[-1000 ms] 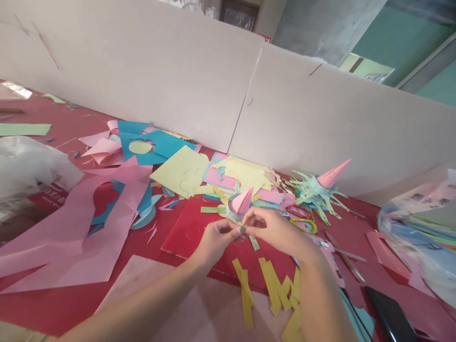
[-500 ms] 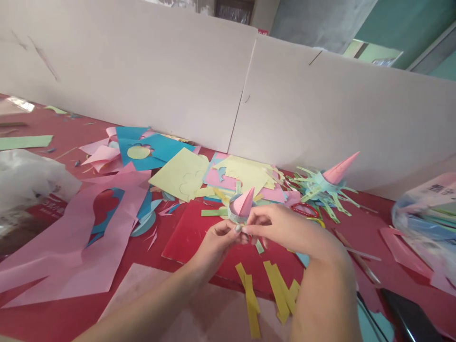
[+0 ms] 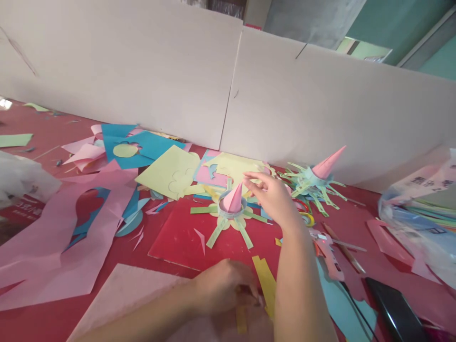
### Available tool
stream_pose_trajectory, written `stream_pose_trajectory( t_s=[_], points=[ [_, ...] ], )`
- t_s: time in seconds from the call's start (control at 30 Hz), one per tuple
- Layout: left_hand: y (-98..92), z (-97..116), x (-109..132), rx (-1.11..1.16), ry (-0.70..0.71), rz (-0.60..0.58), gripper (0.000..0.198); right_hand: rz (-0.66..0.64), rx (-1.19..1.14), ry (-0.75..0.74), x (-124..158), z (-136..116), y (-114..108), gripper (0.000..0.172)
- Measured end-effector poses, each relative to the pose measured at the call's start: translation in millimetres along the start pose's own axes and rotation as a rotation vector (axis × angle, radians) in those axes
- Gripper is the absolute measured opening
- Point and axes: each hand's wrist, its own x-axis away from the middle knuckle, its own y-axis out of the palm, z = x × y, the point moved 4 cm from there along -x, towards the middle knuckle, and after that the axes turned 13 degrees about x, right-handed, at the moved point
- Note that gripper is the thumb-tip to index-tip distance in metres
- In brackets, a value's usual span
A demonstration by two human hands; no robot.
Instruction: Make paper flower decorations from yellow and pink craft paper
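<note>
The left hand point(image 3: 228, 287) has dropped from the pink-coned craft point(image 3: 232, 203) to yellow strips point(image 3: 265, 280), its grip hidden. The craft lies beyond it, just left of the loosely parted, seemingly unladen right hand point(image 3: 266, 192), whose wrist partly hides scissors point(image 3: 307, 219).

A cone point(image 3: 232, 199) stood in a paper ring point(image 3: 231, 215) with green strips point(image 3: 217, 232) spreading from it, on a red board point(image 3: 174, 235) on the tabletop point(image 3: 35, 327). The right hand point(image 3: 270, 197) curved its fingers just beside the cone's tip. The left hand point(image 3: 228, 286) was at yellow strips point(image 3: 265, 280) toward the near edge, its fingertips blurred. A second cone point(image 3: 327, 163) tilted near the back edge; a glue gun point(image 3: 329, 259) and phone point(image 3: 394, 308) lay toward the near right corner.
</note>
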Motion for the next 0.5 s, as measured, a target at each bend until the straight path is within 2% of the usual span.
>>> stream_pose_trajectory(
  t_s=[0.13, 0.23, 0.37, 0.5],
  points=[
    [4.4, -10, 0, -0.355, 0.094, -0.037, 0.016, -0.131, -0.058, 0.041, -2, 4, 14, 0.045],
    [0.9, -10, 1, -0.488, 0.091, -0.01, 0.018, -0.222, -0.053, 0.049, 0, 5, 19, 0.041],
    [-2.6, -2, 1, -0.526, 0.076, -0.015, 0.018, -0.177, -0.04, -0.003, 0, 1, 16, 0.028],
    [-2.7, 5, 1, -0.542, 0.092, -0.033, 0.017, -0.167, -0.029, 0.01, -1, 2, 15, 0.027]
  ],
)
